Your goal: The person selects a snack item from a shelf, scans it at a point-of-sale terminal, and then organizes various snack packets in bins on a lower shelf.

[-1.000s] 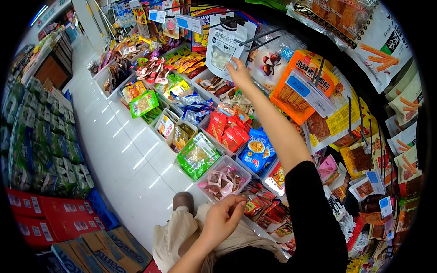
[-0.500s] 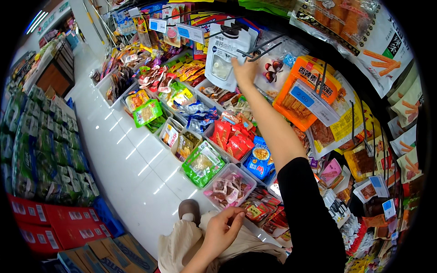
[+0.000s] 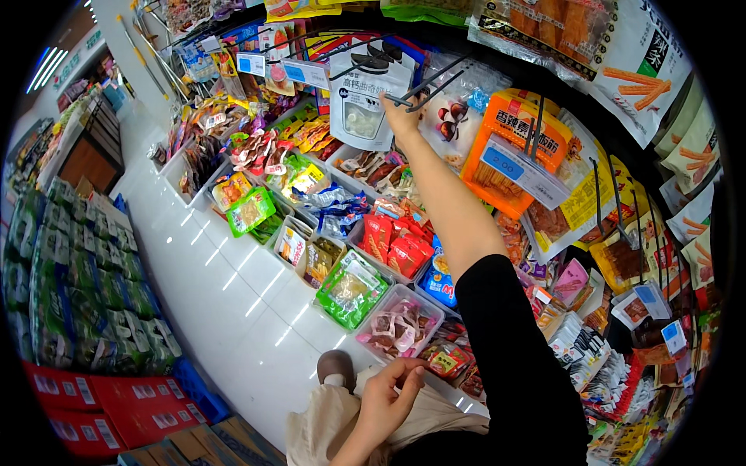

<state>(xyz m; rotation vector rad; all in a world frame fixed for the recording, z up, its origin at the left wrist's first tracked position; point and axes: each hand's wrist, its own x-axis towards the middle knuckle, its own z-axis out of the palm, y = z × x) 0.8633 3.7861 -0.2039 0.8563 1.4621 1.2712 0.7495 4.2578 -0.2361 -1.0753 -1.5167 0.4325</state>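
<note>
My right hand point(image 3: 402, 115) reaches up to the shelf rack and pinches the right edge of a white snack pouch point(image 3: 364, 97), which has a clear window and dark round cookies printed on top. The pouch hangs almost upright beside black metal display hooks point(image 3: 435, 85), whose prongs cross in front of my fingers. Low, near my lap, my left hand point(image 3: 385, 408) is loosely closed, thumb and forefinger close together, with nothing visible in it. Closest to it are a clear bin of pink-wrapped snacks point(image 3: 400, 326) and some red snack packets point(image 3: 449, 359).
An orange snack bag point(image 3: 513, 147) and other packs hang to the right, with price tags point(image 3: 524, 171) on the hooks. Bins below hold red packets point(image 3: 396, 245) and a green bag point(image 3: 351, 291). Stacked green drink packs point(image 3: 85, 287) and red cartons point(image 3: 109, 408) stand across the tiled aisle point(image 3: 225, 311).
The white pouch has gone from tilted to nearly upright, and my right hand has moved slightly left and in behind the hook prongs. My left hand stays low, little changed.
</note>
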